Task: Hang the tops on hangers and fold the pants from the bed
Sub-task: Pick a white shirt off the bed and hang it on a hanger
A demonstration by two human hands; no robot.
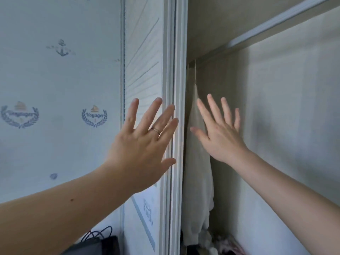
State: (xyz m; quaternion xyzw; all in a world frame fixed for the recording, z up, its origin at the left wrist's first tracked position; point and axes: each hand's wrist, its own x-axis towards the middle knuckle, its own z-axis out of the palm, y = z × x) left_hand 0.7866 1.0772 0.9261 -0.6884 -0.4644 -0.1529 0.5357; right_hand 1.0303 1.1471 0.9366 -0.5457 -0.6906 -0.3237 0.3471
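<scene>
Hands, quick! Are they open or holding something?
Bare left hand with a thin silver ring: open, fingers spread, holding nothing.
Bare right hand: open, fingers spread, holding nothing.

Both bare arms raised forward. Left hand [145, 142] spread flat, fingers straight, ring on one finger. Right hand [222, 137] likewise splayed, holding nothing.

A white top [197, 183] hangs inside the wardrobe [276, 126], tight against the left edge of its opening, just behind the door frame [176, 70]. It drops long and limp from a narrow peak, with soft folds low down. A thin hanger hook [195, 70] rises from the peak; the rest of the hanger is hidden.
</scene>
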